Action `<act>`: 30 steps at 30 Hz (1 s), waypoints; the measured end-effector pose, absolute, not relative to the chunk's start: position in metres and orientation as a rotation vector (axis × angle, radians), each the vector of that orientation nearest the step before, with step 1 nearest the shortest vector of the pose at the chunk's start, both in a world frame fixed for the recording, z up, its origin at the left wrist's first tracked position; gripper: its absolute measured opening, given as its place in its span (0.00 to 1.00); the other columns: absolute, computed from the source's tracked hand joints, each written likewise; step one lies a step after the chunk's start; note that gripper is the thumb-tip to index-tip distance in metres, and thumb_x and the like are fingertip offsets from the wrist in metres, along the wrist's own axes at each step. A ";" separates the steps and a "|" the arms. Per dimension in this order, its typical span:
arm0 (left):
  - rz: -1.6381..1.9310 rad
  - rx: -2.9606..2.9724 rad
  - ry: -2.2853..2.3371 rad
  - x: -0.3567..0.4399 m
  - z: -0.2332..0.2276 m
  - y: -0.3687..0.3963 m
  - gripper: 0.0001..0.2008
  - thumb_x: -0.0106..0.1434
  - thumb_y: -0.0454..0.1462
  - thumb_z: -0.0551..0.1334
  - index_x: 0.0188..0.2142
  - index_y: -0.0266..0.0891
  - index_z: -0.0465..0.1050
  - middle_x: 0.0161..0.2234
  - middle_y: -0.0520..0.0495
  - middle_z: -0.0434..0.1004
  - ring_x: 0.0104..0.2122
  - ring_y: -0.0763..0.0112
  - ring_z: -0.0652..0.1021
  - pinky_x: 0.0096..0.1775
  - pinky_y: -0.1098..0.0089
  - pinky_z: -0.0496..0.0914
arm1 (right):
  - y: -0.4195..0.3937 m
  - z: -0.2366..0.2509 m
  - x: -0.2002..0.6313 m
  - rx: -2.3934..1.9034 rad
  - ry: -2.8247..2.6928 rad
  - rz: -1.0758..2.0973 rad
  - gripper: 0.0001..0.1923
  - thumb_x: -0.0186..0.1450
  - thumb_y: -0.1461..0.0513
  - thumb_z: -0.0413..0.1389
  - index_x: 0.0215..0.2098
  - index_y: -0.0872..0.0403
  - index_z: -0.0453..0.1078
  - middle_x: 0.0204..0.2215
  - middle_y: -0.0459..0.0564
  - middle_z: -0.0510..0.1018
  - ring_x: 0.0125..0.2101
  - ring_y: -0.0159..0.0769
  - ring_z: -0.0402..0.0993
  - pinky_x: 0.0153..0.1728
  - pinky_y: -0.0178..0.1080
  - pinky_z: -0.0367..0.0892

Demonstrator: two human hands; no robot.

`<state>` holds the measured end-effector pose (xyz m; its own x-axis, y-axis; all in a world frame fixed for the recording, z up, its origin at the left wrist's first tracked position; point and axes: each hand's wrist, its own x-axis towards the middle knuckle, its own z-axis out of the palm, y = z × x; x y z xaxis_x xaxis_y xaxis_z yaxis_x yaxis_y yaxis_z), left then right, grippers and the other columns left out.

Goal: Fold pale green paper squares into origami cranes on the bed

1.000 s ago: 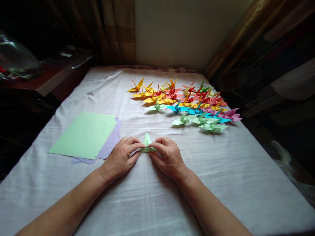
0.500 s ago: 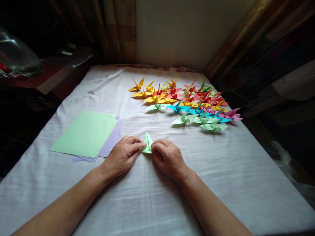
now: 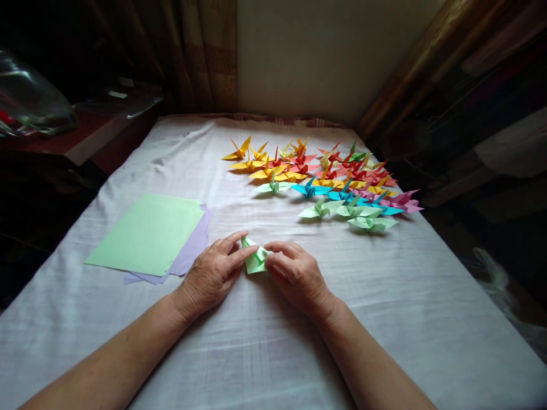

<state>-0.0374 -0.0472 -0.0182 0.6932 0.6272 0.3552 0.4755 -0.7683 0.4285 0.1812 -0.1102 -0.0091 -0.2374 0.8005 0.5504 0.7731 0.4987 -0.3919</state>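
Covering the table, white cloth [image 3: 265, 341]. Beyond the green fold [image 3: 255, 261]: rows of finished paper cranes [image 3: 325, 179]; left of it, spare sheets [image 3: 147, 233]. Left hand [image 3: 212, 272] and right hand [image 3: 294, 274] pinch the fold flat between them. Mid-fold, likely creasing; next needs firm, aligned pressing.

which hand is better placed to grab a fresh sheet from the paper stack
Left. The left hand lies beside the stack of paper sheets, at its near corner; the right hand sits on the far side of the green folded piece.
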 end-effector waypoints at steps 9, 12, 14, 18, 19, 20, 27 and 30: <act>0.755 2.539 0.856 -0.037 -0.014 -0.048 0.15 0.69 0.32 0.55 0.53 0.44 0.73 0.62 0.41 0.68 0.54 0.62 0.76 0.54 0.61 0.74 | -0.110 -0.009 0.185 -1.309 -1.935 0.124 0.08 0.69 0.65 0.53 0.35 0.50 0.73 0.40 0.51 0.81 0.40 0.36 0.77 0.41 0.39 0.73; 0.755 2.506 0.853 -0.037 -0.013 -0.047 0.14 0.67 0.31 0.57 0.51 0.42 0.71 0.60 0.42 0.70 0.56 0.62 0.75 0.56 0.61 0.72 | -0.110 -0.009 0.186 -1.292 -1.895 0.141 0.08 0.69 0.66 0.53 0.35 0.50 0.71 0.40 0.51 0.81 0.40 0.36 0.77 0.42 0.39 0.73; 0.780 2.503 0.845 -0.038 -0.013 -0.047 0.13 0.66 0.30 0.57 0.49 0.42 0.70 0.59 0.42 0.72 0.56 0.63 0.75 0.56 0.61 0.72 | -0.110 -0.009 0.186 -1.277 -1.869 0.149 0.07 0.68 0.67 0.53 0.35 0.50 0.70 0.39 0.50 0.81 0.40 0.36 0.77 0.43 0.38 0.73; 0.829 2.533 0.840 -0.038 -0.013 -0.046 0.12 0.66 0.30 0.57 0.48 0.41 0.69 0.57 0.41 0.74 0.55 0.63 0.76 0.56 0.60 0.72 | -0.110 -0.009 0.187 -1.260 -1.821 0.207 0.06 0.66 0.68 0.55 0.35 0.50 0.70 0.39 0.51 0.81 0.41 0.36 0.78 0.43 0.38 0.73; 0.841 2.542 0.844 -0.038 -0.012 -0.046 0.12 0.66 0.30 0.57 0.48 0.41 0.69 0.57 0.41 0.74 0.54 0.63 0.76 0.56 0.60 0.72 | -0.109 -0.009 0.187 -1.258 -1.811 0.236 0.06 0.66 0.68 0.56 0.36 0.50 0.69 0.39 0.50 0.81 0.41 0.36 0.78 0.42 0.38 0.74; 0.852 2.549 0.850 -0.038 -0.012 -0.046 0.11 0.66 0.30 0.57 0.47 0.41 0.69 0.56 0.41 0.74 0.54 0.62 0.77 0.55 0.60 0.72 | -0.109 -0.009 0.187 -1.258 -1.800 0.268 0.07 0.66 0.68 0.56 0.37 0.50 0.69 0.39 0.50 0.82 0.41 0.35 0.79 0.41 0.38 0.74; 0.915 2.568 0.889 -0.038 -0.007 -0.044 0.08 0.68 0.33 0.58 0.46 0.42 0.70 0.54 0.41 0.76 0.54 0.60 0.76 0.55 0.56 0.71 | -0.111 -0.011 0.185 -1.314 -1.673 0.430 0.06 0.65 0.67 0.54 0.38 0.50 0.71 0.34 0.48 0.82 0.33 0.33 0.78 0.32 0.34 0.72; 0.929 2.551 0.874 -0.038 -0.008 -0.044 0.07 0.67 0.33 0.58 0.45 0.41 0.70 0.53 0.41 0.77 0.54 0.60 0.77 0.54 0.57 0.71 | -0.112 -0.011 0.183 -1.315 -1.626 0.472 0.05 0.65 0.65 0.55 0.37 0.51 0.72 0.33 0.48 0.82 0.32 0.33 0.78 0.32 0.34 0.72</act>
